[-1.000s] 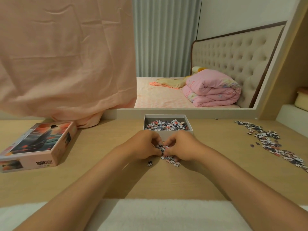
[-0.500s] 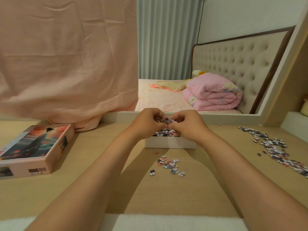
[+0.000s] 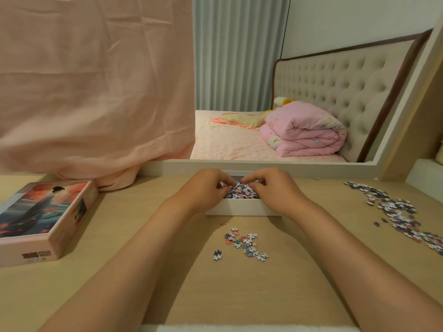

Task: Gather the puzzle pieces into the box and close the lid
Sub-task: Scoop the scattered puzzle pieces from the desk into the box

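Puzzle pieces (image 3: 242, 190) in box (image 3: 242, 206) | hands (image 3: 242, 188) cupped above

White box (image 3: 242, 207), multicoloured pieces (image 3: 244, 243), pink illustrated lid (image 3: 45, 216), beige table (image 3: 239, 295).

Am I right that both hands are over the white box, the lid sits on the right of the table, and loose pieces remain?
Not quite: the head view shows the lid on the left of the table. Both hands are over the white box, and loose pieces remain.

A peach cloth (image 3: 91, 87) hangs left of the folded pink quilt (image 3: 304, 130) and tufted headboard (image 3: 345, 77).
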Action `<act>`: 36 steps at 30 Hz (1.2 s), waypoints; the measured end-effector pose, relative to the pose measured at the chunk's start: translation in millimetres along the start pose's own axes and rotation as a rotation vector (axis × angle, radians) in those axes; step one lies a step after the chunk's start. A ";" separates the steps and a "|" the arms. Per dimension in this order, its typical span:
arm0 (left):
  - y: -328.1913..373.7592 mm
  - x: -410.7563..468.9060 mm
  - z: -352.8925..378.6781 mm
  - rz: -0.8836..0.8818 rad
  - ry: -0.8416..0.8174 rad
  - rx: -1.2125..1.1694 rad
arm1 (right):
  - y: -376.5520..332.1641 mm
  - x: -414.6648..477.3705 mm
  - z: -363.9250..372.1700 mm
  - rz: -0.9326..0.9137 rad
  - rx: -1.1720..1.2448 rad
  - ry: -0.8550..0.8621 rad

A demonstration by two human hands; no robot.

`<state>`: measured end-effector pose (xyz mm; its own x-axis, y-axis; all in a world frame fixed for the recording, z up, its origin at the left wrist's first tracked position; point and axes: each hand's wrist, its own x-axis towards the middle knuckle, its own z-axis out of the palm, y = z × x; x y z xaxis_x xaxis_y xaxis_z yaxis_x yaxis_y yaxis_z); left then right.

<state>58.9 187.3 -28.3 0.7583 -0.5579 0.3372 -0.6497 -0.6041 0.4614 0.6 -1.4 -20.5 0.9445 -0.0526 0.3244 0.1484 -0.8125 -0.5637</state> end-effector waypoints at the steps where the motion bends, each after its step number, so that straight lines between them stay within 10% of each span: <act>1: -0.6 -0.6 -0.5 0.030 -0.016 0.058 | 0.2 -1.4 -0.6 -0.021 -0.035 -0.041; 7: -5.5 -5.7 -1.9 0.070 -0.114 0.199 | 8.8 -7.9 1.4 -0.094 -0.309 -0.355; 17: -1.2 -9.4 2.7 0.024 -0.233 0.287 | 10.9 -12.6 1.4 -0.132 -0.267 -0.304; 25: 14.9 -17.4 -14.6 0.110 0.041 0.220 | -16.0 -22.8 -8.0 -0.232 -0.100 -0.135; 36: 26.0 -76.5 -34.2 -0.101 -0.447 0.293 | -38.8 -55.5 15.8 -0.296 -0.335 -0.539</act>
<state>-14.1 233.7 -14.0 0.7627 -0.6377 -0.1082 -0.6107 -0.7651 0.2043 -53.0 42.3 -28.7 0.9048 0.4237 -0.0428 0.4055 -0.8879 -0.2172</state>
